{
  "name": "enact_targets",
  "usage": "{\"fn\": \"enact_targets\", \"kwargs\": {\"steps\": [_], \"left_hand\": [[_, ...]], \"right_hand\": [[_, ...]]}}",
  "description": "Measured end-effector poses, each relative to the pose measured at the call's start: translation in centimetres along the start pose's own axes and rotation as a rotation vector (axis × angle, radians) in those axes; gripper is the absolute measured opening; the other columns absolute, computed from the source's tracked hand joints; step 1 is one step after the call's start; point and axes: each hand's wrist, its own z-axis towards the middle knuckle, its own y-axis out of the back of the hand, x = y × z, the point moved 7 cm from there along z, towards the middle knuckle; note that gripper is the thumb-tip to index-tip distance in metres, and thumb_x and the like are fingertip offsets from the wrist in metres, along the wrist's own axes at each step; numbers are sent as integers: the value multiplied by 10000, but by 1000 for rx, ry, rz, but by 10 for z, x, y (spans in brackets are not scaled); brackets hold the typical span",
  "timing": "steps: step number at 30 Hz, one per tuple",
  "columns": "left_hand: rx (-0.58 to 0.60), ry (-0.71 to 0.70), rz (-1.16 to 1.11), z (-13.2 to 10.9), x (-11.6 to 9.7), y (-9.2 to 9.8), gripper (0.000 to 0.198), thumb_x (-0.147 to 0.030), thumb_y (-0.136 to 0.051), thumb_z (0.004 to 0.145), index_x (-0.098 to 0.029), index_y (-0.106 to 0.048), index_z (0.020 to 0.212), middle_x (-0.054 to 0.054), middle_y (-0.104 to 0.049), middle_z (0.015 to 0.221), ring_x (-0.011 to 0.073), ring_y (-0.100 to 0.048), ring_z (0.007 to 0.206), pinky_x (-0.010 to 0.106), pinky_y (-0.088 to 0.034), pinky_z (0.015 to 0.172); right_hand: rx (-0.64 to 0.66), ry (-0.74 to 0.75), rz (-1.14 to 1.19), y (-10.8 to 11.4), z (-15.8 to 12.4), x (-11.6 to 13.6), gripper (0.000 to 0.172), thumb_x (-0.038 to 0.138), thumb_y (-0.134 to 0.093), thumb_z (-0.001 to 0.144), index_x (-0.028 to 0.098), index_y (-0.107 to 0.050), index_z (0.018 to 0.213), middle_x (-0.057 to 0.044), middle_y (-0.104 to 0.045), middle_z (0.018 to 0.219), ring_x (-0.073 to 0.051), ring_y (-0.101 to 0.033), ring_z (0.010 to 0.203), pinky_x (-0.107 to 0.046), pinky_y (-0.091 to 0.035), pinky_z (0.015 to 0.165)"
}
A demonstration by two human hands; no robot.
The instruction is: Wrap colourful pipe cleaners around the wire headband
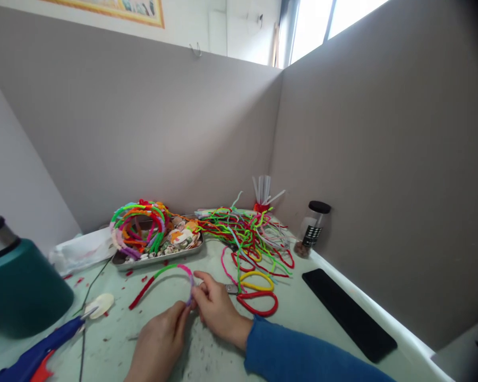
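A headband (165, 274) wrapped in red, green and pink fuzzy wire arches over the pale green table (207, 355). My left hand (159, 342) pinches its pink end from below. My right hand (215, 307), in a blue sleeve, pinches the same end from the right, fingers pressed together. Scissors with red and yellow handles (257, 294) lie just right of my right hand.
A metal tray (159, 259) holds wrapped headbands (139, 228) and small stickers. Loose coloured wires (247, 231) pile at the back. A glue gun (35, 355) and teal container (19, 286) sit left. A black phone (348, 313) and a jar (313, 228) stand right.
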Motion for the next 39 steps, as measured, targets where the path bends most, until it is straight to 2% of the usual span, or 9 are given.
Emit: {"fn": "enact_targets", "kwargs": {"steps": [5,9,13,15,20,25,29,33,39], "left_hand": [[-53,-12,-2,-2,-2,5,290,-299,-298,902,-218,-521,735,26,-657,680,185,-619,676,240,-300,562],[-61,12,25,-2,-1,4,285,-300,-317,898,-211,-518,718,22,-652,661,176,-615,662,243,-285,557],[-58,9,39,-3,-2,5,277,-303,-328,895,-215,-524,720,15,-658,692,173,-616,673,250,-270,546],[-49,8,41,-4,-2,5,277,-304,-328,894,-216,-531,727,15,-662,703,178,-619,686,253,-272,546],[-14,14,42,-4,-2,2,280,-307,-324,890,-222,-549,747,21,-674,730,199,-628,722,257,-298,565],[4,-3,28,-1,0,-2,276,-303,-320,888,-229,-555,762,22,-678,743,206,-632,737,257,-329,582],[6,-5,26,-1,0,-4,278,-311,-313,887,-233,-557,779,22,-678,749,213,-634,756,263,-346,600],[28,10,20,0,1,-4,288,-313,-304,889,-228,-552,771,31,-677,764,209,-633,765,261,-352,608],[42,47,-4,1,2,-1,313,-318,-255,905,-225,-522,769,29,-670,754,194,-632,750,254,-352,600]], "right_hand": [[-95,106,-187,27,10,28,231,259,-417,864,202,-560,1037,-11,-637,728,-132,-567,628,-235,-406,591],[-94,200,-589,48,25,50,202,236,-423,856,185,-613,900,-53,-653,857,-165,-589,779,-262,-402,697],[31,15,-1111,61,35,33,247,309,-452,837,139,-630,855,-131,-663,853,-243,-618,809,-323,-411,709],[103,-74,-1263,64,36,18,277,340,-491,808,115,-632,886,-171,-662,878,-283,-622,838,-345,-421,702],[163,-85,-1307,62,38,3,199,251,-505,788,132,-665,800,-153,-684,805,-273,-641,797,-318,-439,648],[191,-5,-1305,50,38,-2,172,190,-489,786,157,-652,830,-118,-681,851,-225,-633,812,-283,-432,671],[123,-17,-1324,64,45,-10,214,104,-442,790,146,-633,877,-125,-667,870,-221,-628,801,-288,-425,673],[53,-46,-1327,82,52,-15,187,160,-450,814,142,-634,842,-131,-664,828,-240,-632,771,-307,-421,660],[13,-23,-1289,82,49,-10,204,332,-523,795,173,-628,869,-100,-665,869,-238,-625,807,-304,-415,681]]}}
